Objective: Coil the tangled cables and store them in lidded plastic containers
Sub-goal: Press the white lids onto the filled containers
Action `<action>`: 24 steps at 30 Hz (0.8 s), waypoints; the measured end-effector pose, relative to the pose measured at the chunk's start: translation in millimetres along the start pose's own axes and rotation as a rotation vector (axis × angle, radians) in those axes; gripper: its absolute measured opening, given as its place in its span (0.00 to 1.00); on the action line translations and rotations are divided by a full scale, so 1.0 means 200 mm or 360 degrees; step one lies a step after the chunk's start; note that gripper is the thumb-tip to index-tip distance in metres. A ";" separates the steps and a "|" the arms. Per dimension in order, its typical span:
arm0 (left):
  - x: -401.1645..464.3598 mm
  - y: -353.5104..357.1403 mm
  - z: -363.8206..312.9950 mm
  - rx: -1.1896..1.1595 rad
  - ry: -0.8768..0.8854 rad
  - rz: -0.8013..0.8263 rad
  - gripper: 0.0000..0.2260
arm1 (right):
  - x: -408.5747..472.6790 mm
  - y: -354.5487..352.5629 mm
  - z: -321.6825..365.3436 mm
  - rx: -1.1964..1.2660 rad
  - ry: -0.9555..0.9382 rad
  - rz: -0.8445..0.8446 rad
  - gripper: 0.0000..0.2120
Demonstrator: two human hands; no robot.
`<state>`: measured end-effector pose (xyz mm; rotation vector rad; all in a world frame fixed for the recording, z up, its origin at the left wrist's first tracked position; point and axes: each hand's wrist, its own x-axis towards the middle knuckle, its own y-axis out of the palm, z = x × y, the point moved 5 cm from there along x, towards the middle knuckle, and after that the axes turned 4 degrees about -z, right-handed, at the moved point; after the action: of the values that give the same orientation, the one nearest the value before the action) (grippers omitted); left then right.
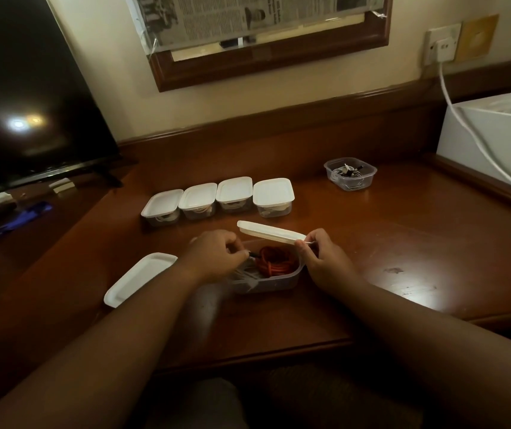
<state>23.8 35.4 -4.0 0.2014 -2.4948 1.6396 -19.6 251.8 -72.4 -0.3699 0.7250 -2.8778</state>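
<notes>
A clear plastic container (274, 281) stands on the wooden desk in front of me. Inside it lies a coiled red cable (277, 261) beside some white cable (245, 274). My left hand (214, 258) reaches into the container's left side and pinches the cable's black plug end. My right hand (319, 258) pinches the right end of a white lid (269, 232), held tilted over the container's far rim. A second white lid (139, 278) lies loose on the desk to the left.
Several lidded containers (217, 201) with cables stand in a row behind. An open container (350, 173) of cables sits at the back right. A TV screen (25, 97) stands at left, a white box (492, 137) with a white power cord at right.
</notes>
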 end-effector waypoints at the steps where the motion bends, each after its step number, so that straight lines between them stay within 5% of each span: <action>1: 0.01 -0.01 0.01 -0.0050 -0.0033 0.0012 0.08 | 0.00 0.00 0.00 -0.0005 0.0006 -0.0002 0.10; 12: 0.10 0.06 -0.06 0.1059 0.0114 0.0138 0.22 | 0.01 0.01 0.00 -0.0015 0.0039 0.0000 0.10; 16: 0.12 0.09 -0.02 0.0882 -0.0133 0.0404 0.24 | 0.01 0.00 0.00 0.0019 0.0050 0.0016 0.10; 19: 0.13 0.11 0.04 0.0436 -0.0302 0.0445 0.13 | 0.01 0.01 -0.01 0.0018 0.0060 0.0026 0.10; 24: 0.14 0.02 0.03 -0.0061 -0.0335 0.0012 0.05 | 0.02 0.01 -0.02 0.0014 0.0073 0.0016 0.10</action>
<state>-4.6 30.4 -3.6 0.3789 -2.6794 1.6498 -24.1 250.5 -75.3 -0.2996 0.7195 -2.8878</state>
